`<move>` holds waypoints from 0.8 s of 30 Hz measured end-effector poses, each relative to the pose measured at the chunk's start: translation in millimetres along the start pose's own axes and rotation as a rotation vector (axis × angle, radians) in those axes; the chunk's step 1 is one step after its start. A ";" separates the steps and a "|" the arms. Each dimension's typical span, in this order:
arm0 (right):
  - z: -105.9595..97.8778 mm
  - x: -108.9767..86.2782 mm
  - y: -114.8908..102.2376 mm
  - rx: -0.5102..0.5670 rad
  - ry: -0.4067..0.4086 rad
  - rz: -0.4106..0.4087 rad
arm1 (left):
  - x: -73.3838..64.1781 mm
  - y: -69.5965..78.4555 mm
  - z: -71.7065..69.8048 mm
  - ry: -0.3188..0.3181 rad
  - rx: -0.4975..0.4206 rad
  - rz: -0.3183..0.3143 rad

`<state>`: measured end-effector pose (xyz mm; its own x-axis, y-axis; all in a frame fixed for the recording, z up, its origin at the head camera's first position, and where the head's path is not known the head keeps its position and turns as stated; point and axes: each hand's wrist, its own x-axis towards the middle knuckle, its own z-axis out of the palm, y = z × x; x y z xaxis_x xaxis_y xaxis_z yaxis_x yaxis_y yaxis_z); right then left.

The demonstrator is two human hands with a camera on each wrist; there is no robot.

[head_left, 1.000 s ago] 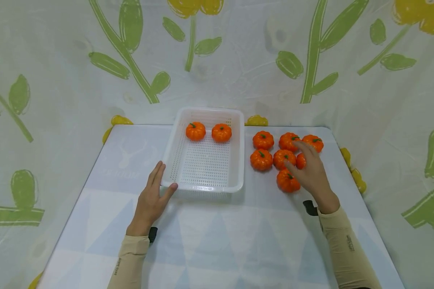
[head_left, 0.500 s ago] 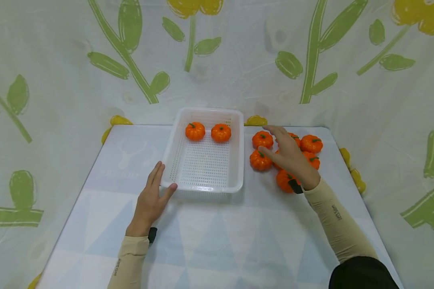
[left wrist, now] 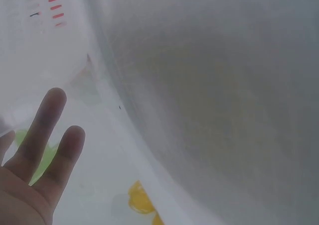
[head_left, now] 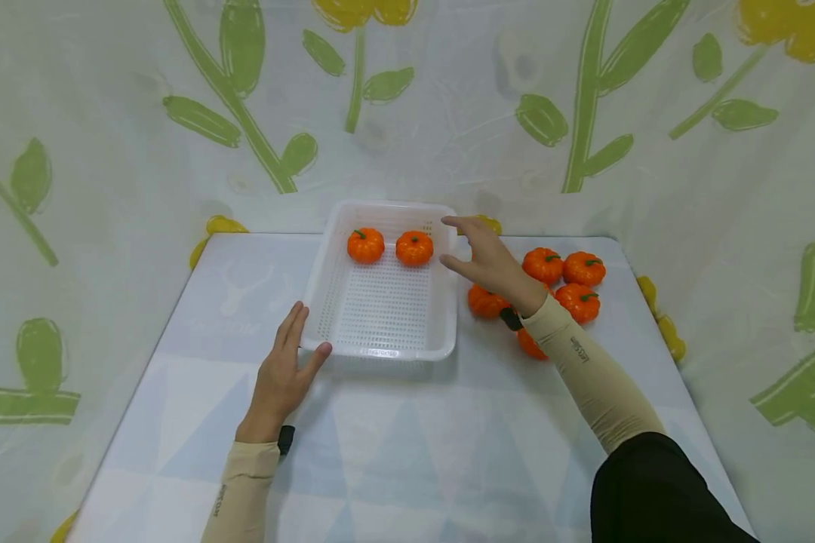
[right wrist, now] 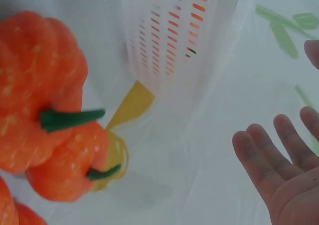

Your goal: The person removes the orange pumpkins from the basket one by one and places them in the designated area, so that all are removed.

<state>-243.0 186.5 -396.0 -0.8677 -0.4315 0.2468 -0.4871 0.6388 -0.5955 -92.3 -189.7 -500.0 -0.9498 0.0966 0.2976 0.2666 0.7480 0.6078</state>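
A white perforated plastic basket (head_left: 387,353) stands on the table with two small orange pumpkins inside, one at the left (head_left: 365,246) and one at the right (head_left: 414,249). Straight fingers of my left hand (head_left: 281,381) lie along the basket's front left corner, thumb near the front rim. My right hand (head_left: 492,260) is at the basket's far right rim, fingers spread and holding nothing; whether it touches the rim I cannot tell. Under and behind that hand and forearm lie several more orange pumpkins (head_left: 577,303), some partly hidden. The right wrist view shows pumpkins (right wrist: 65,160) beside the basket wall (right wrist: 172,31).
The table (head_left: 394,452) has a pale cloth with blue triangles. A curtain (head_left: 448,98) printed with green leaves and yellow flowers hangs close behind its far edge and along both sides.
My right hand has moved left from over the loose pumpkins to the basket's right rim, its fingers spread throughout. The left hand, the basket and the pumpkins have stayed in place.
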 end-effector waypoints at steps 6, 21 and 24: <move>16.2 28.4 0.1 0.043 -0.053 0.077 | 0.6 -0.1 0.8 0.006 0.007 -0.007; 42.8 88.7 3.3 0.005 -0.185 0.171 | 0.7 -2.2 -1.3 -0.010 0.016 -0.008; 46.9 94.7 5.6 0.021 -0.192 0.197 | 1.1 -2.3 -0.7 -0.010 0.016 -0.008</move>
<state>-323.3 119.3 -411.8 -0.9099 -0.4141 -0.0235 -0.3067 0.7100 -0.6339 -93.8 -191.8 -500.5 -0.9535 0.0972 0.2853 0.2563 0.7594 0.5980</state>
